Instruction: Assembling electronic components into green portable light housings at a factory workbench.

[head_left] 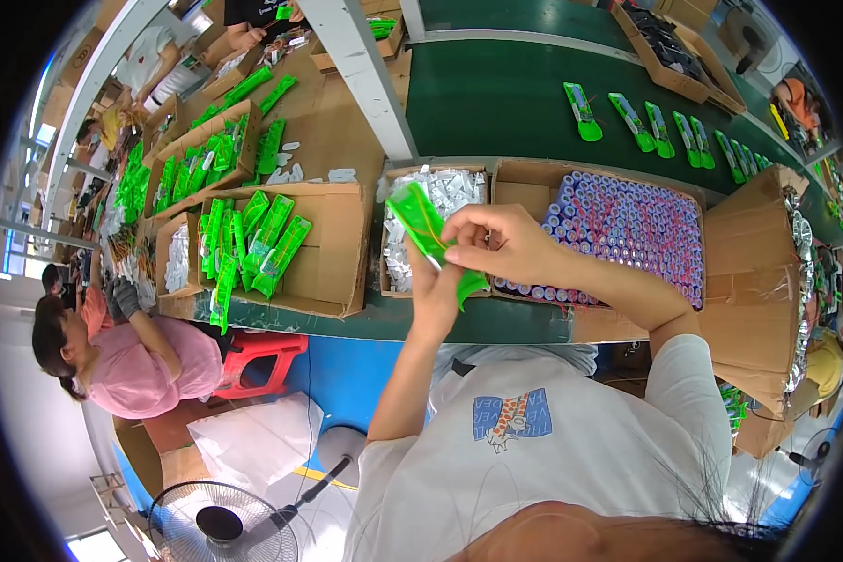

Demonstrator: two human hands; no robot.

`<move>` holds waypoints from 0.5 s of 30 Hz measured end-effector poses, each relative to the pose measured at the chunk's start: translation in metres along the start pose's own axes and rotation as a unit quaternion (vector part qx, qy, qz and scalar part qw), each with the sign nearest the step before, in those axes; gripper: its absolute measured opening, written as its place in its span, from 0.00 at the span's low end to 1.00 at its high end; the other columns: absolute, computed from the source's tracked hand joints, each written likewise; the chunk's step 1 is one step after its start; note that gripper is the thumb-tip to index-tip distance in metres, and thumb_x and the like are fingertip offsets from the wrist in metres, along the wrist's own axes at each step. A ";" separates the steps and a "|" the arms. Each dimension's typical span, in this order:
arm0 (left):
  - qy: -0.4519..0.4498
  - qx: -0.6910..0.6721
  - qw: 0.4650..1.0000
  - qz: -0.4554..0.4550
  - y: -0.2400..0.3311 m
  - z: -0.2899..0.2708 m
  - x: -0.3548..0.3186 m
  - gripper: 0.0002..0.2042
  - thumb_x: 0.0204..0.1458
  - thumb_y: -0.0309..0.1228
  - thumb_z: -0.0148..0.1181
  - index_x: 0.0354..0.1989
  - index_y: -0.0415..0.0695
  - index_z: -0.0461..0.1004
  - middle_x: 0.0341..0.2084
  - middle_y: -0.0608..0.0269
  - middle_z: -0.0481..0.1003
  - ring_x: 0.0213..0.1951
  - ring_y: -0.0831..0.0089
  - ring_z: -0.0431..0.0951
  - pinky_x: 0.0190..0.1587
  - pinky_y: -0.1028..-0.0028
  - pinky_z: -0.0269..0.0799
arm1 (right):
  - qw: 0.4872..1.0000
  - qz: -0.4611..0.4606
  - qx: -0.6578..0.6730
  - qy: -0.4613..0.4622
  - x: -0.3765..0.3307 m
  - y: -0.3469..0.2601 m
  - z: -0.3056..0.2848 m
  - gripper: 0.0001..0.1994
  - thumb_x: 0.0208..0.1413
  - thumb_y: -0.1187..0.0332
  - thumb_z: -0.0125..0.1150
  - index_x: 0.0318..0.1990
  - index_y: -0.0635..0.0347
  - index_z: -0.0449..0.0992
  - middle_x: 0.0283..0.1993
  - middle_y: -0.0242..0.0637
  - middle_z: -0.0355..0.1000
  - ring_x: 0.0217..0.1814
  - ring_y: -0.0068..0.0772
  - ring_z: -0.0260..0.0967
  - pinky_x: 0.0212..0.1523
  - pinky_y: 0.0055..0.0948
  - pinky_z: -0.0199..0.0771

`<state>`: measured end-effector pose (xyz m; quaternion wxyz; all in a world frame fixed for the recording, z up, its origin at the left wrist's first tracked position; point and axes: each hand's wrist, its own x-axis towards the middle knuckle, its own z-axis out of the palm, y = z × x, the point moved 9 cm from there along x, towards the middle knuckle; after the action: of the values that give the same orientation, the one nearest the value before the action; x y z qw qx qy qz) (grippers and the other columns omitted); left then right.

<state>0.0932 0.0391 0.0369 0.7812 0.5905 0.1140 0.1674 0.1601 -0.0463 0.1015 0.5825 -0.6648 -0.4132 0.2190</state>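
Green packet (429, 234) sits at centre frame, held up above the near edge of the bench, tilted from upper left to lower right. Left hand (437, 281) grips it from below, fingers closed round its lower part; its lower tip pokes out right of the hand. Right hand (496, 242) comes in from the right, fingers curled, fingertips (451, 245) pinched on the packet's right edge. Both hands are closed on the same packet.

Behind the hands, 2 open cartons stand side by side. Left carton (391, 178) holds small white sachets (445, 190). Right carton (525, 173) is packed with upright purple-and-white tubes (628, 229), close set in rows.

Left of centre, a shallow tray (337, 244) carries a loose pile of green packets (258, 239), some hanging over its front edge. More trays of the same packets run to the upper left.

Upper right, a dark green belt (506, 94) carries a row of single packets (646, 126), spaced apart. A carton of dark items (665, 47) lies at the top right.

Lower left, a person in a pink top (145, 361) sits at the bench, gloved hand (126, 298) raised. A red stool (258, 361) stands beside them; a floor fan (220, 525) is at the bottom left.
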 end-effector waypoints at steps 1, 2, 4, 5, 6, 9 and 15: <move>-0.003 0.000 1.000 -0.002 0.002 0.002 -0.004 0.26 0.49 0.16 0.44 0.59 0.43 0.52 0.46 0.59 0.64 0.46 0.73 0.68 0.46 0.74 0.70 | 1.000 0.002 0.000 0.003 0.000 0.001 0.000 0.09 0.53 0.71 0.64 0.40 0.62 0.76 0.24 0.27 0.70 0.25 0.14 0.64 0.23 0.19 0.62; -0.032 0.007 0.999 0.004 0.007 0.010 -0.008 0.26 0.49 0.16 0.43 0.59 0.43 0.52 0.46 0.59 0.63 0.46 0.74 0.68 0.46 0.75 0.69 | 0.999 -0.011 -0.049 0.019 -0.001 -0.001 -0.003 0.08 0.52 0.71 0.65 0.38 0.63 0.76 0.24 0.28 0.69 0.24 0.14 0.64 0.22 0.19 0.61; -0.058 0.030 0.998 0.017 0.007 0.013 -0.011 0.25 0.49 0.20 0.43 0.58 0.42 0.53 0.46 0.59 0.62 0.46 0.74 0.66 0.48 0.73 0.67 | 0.994 -0.063 -0.076 0.053 -0.007 -0.004 -0.005 0.05 0.49 0.73 0.66 0.31 0.63 0.77 0.24 0.30 0.69 0.20 0.15 0.63 0.20 0.19 0.60; -0.059 0.029 0.998 0.015 0.003 0.009 -0.012 0.25 0.49 0.20 0.43 0.58 0.42 0.53 0.46 0.59 0.62 0.46 0.74 0.66 0.48 0.73 0.67 | 0.994 -0.058 -0.075 0.055 -0.011 -0.002 -0.003 0.05 0.49 0.74 0.66 0.31 0.63 0.76 0.24 0.30 0.69 0.20 0.15 0.62 0.19 0.19 0.60; -0.044 0.005 0.999 -0.005 -0.006 0.002 -0.012 0.24 0.50 0.21 0.43 0.58 0.42 0.53 0.46 0.59 0.62 0.47 0.73 0.66 0.49 0.72 0.66 | 0.994 -0.052 -0.073 0.058 -0.015 0.000 0.000 0.05 0.48 0.75 0.66 0.30 0.63 0.76 0.24 0.30 0.69 0.19 0.15 0.62 0.19 0.20 0.59; -0.013 -0.068 0.996 -0.047 -0.018 -0.001 -0.012 0.22 0.52 0.24 0.43 0.57 0.41 0.54 0.45 0.58 0.63 0.45 0.73 0.67 0.51 0.70 0.63 | 0.980 -0.099 -0.108 0.137 -0.027 0.000 -0.002 0.07 0.44 0.76 0.67 0.26 0.61 0.73 0.22 0.30 0.66 0.19 0.17 0.62 0.18 0.22 0.58; -0.070 0.077 0.994 -0.030 -0.006 0.014 -0.015 0.20 0.57 0.26 0.40 0.59 0.41 0.53 0.47 0.55 0.65 0.43 0.71 0.69 0.49 0.70 0.66 | 0.974 0.115 0.162 0.104 -0.025 0.039 -0.004 0.05 0.50 0.76 0.64 0.29 0.62 0.72 0.20 0.28 0.67 0.19 0.16 0.67 0.16 0.20 0.61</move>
<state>0.0858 0.0195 0.0344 0.7444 0.6553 0.0888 0.0928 0.1603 -0.0675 0.0605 0.6934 -0.6238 -0.2295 0.2781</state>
